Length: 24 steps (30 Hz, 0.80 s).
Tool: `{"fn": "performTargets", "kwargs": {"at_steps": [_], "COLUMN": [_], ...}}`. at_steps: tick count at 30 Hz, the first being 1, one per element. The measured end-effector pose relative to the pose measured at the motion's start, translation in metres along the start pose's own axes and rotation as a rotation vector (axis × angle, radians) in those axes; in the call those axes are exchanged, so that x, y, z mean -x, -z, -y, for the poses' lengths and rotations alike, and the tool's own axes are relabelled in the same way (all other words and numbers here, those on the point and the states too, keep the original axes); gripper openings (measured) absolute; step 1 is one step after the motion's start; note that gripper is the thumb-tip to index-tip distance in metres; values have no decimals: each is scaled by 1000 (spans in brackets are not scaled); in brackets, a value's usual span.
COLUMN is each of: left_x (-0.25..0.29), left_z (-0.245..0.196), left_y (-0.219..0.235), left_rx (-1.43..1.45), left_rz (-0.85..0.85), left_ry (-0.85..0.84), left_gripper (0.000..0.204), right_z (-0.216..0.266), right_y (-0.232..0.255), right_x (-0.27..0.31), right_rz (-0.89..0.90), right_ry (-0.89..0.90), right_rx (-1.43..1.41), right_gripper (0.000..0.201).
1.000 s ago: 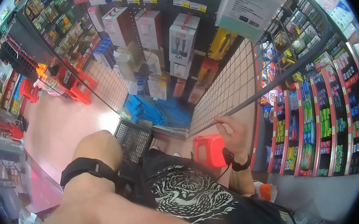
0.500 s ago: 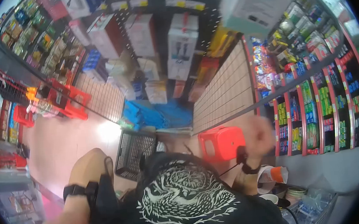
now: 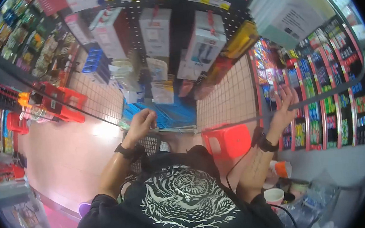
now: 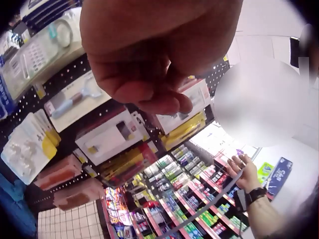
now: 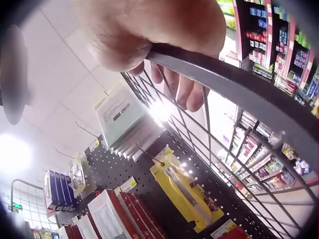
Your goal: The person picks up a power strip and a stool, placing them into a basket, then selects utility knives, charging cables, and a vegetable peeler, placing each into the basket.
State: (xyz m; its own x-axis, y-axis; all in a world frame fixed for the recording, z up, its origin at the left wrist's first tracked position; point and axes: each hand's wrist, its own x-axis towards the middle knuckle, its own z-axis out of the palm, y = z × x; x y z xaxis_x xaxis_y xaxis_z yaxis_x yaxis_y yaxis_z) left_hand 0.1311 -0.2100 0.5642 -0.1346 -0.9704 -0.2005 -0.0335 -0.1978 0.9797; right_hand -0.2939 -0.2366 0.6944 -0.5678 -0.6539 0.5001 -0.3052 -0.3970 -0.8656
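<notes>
Packages (image 3: 156,31) hang in rows on a black pegboard (image 3: 180,2) across the upper middle of the head view, in front of a person in a black shirt (image 3: 188,197) with a pale printed design. The left hand (image 3: 142,124) is raised near the centre of the frame, below the hanging packages — its fingers curled in, with nothing visible in them. At right, the right hand (image 3: 282,106) touches a dark metal rail (image 3: 334,89), its fingers spread wide; the right wrist view shows them reaching over to the rail's far side, beside wire mesh (image 5: 239,154). A red stool (image 3: 233,140) stands right of centre — a dark basket (image 3: 152,144) sits below the left hand. Stocked shelves (image 3: 332,117) fill the right edge, and blue material (image 3: 176,114) lies beneath the packages.
</notes>
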Motion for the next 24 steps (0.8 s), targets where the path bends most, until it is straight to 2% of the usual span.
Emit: {"fn": "performTargets", "kwargs": {"at_steps": [1, 4, 5, 6, 8, 10, 12, 13, 15, 16, 18, 19, 20, 22, 24], "left_x": [-5, -23, -32, -44, -73, -109, -153, -175, -206, -211, -220, -229, -236, -237, -242], "left_z": [1, 5, 6, 8, 13, 10, 15, 15, 12, 6, -6, -2, 3, 4, 6], "left_y": [0, -22, -30, -43, -76, -114, -155, -172, -200, -210, -230, -239, -244, -248, -253], "left_rx": [-112, -227, -344, -341, -333, -499, -529, -530, -639, -639, -587, -499, -495, -495, -502], "left_rz": [74, 217, 301, 314, 385, 336, 233, 227, 11, 1, -290, -351, -363, -345, -398], "left_ry": [-9, 6, -54, -54, -179, -422, -352, -362, -411, -417, -569, -475, -480, -372, -354], "left_gripper": [30, 29, 26, 26, 23, 30, 35, 35, 42, 42, 49, 52, 52, 51, 46], "right_z": [-8, -9, -7, -6, -5, -8, -13, -11, -9, -8, -6, -9, -12, -17, -20], "right_y": [-3, -5, -8, -8, -12, -14, -10, -11, -10, -9, -5, -2, 1, 5, 10], "right_x": [0, 3, 3, 6, 6, 6, 5, 5, 5, 6, 4, 3, 3, 0, 0], "right_rz": [-60, -95, -106, -114, -121, -124, -176, -134, -121, -111, -67, -31, 5, 44, 134], "right_ry": [-9, 13, 20, 21, 28, 66, 15, 36, 29, 14, 22, 26, 25, 79, 151], "right_rx": [-49, -33, -12, -2, 54, 13, 8, -68, -43, -11, 25, -12, -44, -61, -103], "right_gripper": [33, 31, 31, 31, 33, 32, 26, 24, 23, 22, 20, 18, 17, 14, 13]}}
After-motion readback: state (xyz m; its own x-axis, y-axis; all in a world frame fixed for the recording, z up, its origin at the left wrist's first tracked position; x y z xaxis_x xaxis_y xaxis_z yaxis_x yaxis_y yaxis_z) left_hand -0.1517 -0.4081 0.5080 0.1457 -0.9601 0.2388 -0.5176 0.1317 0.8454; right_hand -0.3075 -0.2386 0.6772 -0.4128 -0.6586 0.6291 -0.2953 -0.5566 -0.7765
